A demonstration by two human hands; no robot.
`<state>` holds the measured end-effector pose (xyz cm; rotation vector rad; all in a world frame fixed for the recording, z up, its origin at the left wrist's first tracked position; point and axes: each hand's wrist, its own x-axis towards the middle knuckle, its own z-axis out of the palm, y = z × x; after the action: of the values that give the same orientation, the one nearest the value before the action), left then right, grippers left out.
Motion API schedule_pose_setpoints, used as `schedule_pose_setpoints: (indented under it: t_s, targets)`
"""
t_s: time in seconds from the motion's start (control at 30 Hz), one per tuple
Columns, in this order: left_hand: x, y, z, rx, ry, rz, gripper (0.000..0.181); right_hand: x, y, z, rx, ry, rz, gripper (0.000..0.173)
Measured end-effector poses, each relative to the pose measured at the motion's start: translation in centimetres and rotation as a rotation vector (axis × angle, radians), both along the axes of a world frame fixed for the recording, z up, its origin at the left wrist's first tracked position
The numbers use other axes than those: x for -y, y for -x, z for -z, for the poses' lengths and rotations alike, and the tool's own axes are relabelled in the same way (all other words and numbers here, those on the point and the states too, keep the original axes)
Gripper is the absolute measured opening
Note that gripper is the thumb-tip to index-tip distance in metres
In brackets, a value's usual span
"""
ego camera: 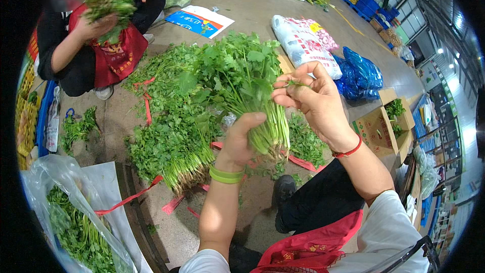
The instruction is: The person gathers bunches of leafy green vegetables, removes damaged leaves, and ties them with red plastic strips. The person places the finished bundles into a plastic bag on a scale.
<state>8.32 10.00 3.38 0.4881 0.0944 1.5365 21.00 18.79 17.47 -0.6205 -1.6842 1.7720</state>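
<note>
My left hand (pixel 240 136), with a green band at its wrist, grips a bunch of leafy greens (pixel 242 72) that looks like Chinese celery or coriander. Its leaves point away from me, and the pale stems and roots hang toward my feet. Just right of the bunch, my right hand (pixel 312 96) pinches a small green sprig (pixel 293 83) between thumb and fingers. On the floor below lies a large pile of coriander-like greens (pixel 163 136), with a row of pale stems and brown roots along its near edge. Red plastic ties (pixel 147 106) are strewn through it.
Opposite, a crouching person (pixel 94 45) holds another bunch. At lower left, a clear plastic bag (pixel 64 170) contains greens. A white printed sack (pixel 303 45), blue bags (pixel 360 74) and an open cardboard box (pixel 379 132) stand at right. My shoe (pixel 285 193) is beside the pile.
</note>
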Motion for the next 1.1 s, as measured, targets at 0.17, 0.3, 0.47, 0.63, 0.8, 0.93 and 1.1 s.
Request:
schedule_pose_setpoints:
  t_s: [0.17, 0.3, 0.47, 0.63, 0.8, 0.93, 1.1]
  targets:
    - [0.3, -1.4, -1.2, -0.133, 0.157, -0.151, 0.042, 0.2, -0.3, 0.5, 0.251, -0.317, 0.009, 0.036]
    - [-0.3, -2.1, -0.5, -0.226, 0.151, -0.319, 0.037, 1.0, 0.1, 0.7, 0.569, -0.734, 0.116, 0.062]
    - [-0.3, -1.7, -0.6, -0.193, 0.130, -0.246, 0.036, 0.1, -0.2, 1.1, 0.520, -0.577, 0.076, 0.041]
    - [0.6, -0.7, -1.7, -0.122, 0.159, -0.209, 0.037, 0.9, -0.2, 0.3, 0.280, -0.230, -0.018, 0.012]
    - [0.5, -0.4, -2.4, 0.042, 0.206, -0.311, 0.038, 0.9, -0.9, 0.1, 0.195, -0.019, -0.037, 0.008]
    - [0.0, -0.4, -2.9, 0.128, 0.209, -0.376, 0.038, 0.9, -1.2, 0.9, 0.043, 0.099, -0.075, 0.005]
    - [-0.4, -0.5, -1.6, 0.078, 0.216, -0.320, 0.039, 2.1, 0.0, 1.0, -0.045, 0.168, -0.027, 0.008]
